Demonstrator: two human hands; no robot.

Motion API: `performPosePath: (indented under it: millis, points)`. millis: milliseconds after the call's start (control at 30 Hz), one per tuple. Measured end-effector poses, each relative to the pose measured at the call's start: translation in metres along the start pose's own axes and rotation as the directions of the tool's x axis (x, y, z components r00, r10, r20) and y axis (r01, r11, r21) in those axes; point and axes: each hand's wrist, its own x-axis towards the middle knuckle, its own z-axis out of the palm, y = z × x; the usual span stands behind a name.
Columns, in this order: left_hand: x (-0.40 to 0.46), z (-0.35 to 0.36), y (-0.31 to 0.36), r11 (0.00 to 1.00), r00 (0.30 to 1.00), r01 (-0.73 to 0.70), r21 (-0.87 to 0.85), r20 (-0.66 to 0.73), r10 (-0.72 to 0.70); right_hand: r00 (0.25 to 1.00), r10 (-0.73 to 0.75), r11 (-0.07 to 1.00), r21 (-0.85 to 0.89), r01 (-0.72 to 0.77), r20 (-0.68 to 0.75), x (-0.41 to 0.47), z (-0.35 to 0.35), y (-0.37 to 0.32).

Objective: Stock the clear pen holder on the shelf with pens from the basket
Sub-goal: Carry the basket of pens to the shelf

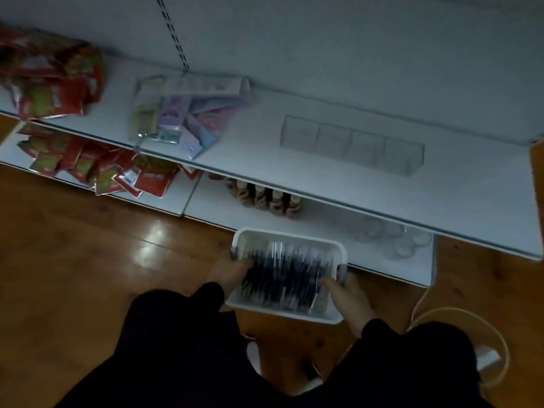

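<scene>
From the head camera, in dim light, a white plastic basket [287,275] with rounded corners and perforated walls is held just off the front edge of the lower shelf [323,214], above a glossy wooden floor [88,260]. It is packed with slim pens [282,275], dark-barrelled, some with clear caps, lying side by side along the basket's length.

The left hand [232,273] grips the basket's left rim, fingers curled over the edge and down among the pens. The right hand [343,293] grips the right rim near its near corner, thumb over the rim inside, the other fingers hidden beneath the wall. Both arms wear black sleeves [182,325].

The clear pen holder [351,144] stands on the upper shelf [441,201], a flat white metal board, toward its right end and nearer the back wall than the front edge. It is a long transparent box split into four square compartments; nothing can be made out in them.

Near the middle of the upper shelf lies a loose heap of pastel packets [182,113] in glossy wrap; at its left end, crinkled red foil pouches [50,75]. More red pouches [97,166] spill over the lower shelf's left front edge. Brown-topped bottles [265,198] stand in its shadowed middle, and small clear cups [397,240] cluster toward its right front corner. A pale cable [459,316] loops on the floor at right.
</scene>
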Motion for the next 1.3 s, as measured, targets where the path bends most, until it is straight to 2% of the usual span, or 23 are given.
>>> performPosePath:
  millis: [100, 233, 367, 500, 733, 967, 1300]
  points:
    - [0.021, 0.016, -0.012, 0.996, 0.996, -0.082, 0.016, -0.016, 0.082, 0.997, -0.061, 0.998, 0.031, 0.062, -0.037, 0.016, -0.002, 0.025]
    - [0.0, 0.032, -0.012, 0.982, 0.983, -0.183, 0.037, -0.017, 0.184, 0.991, -0.117, 0.987, 0.101, 0.124, -0.071, 0.016, -0.012, 0.053]
    - [-0.012, 0.04, -0.022, 0.974, 0.974, -0.225, 0.025, 0.02, 0.224, 0.977, -0.177, 0.974, 0.121, 0.192, -0.121, 0.002, -0.017, 0.074]
    - [-0.008, 0.041, -0.035, 0.971, 0.971, -0.24, 0.026, 0.011, 0.239, 0.975, -0.173, 0.974, 0.122, 0.191, -0.14, 0.003, -0.014, 0.082]
    - [0.043, 0.048, -0.052, 0.988, 0.987, -0.146, 0.055, 0.079, 0.141, 0.982, -0.093, 0.992, 0.072, 0.106, -0.167, 0.056, 0.003, 0.093]
    - [0.127, 0.084, -0.067, 0.995, 0.987, 0.07, 0.068, 0.142, -0.079, 0.99, 0.135, 0.983, 0.128, -0.131, -0.027, 0.151, 0.011, 0.128]
    - [0.23, 0.127, -0.094, 0.966, 0.984, 0.105, 0.237, 0.119, -0.136, 0.961, 0.269, 0.949, 0.157, -0.275, 0.054, 0.256, 0.019, 0.171]
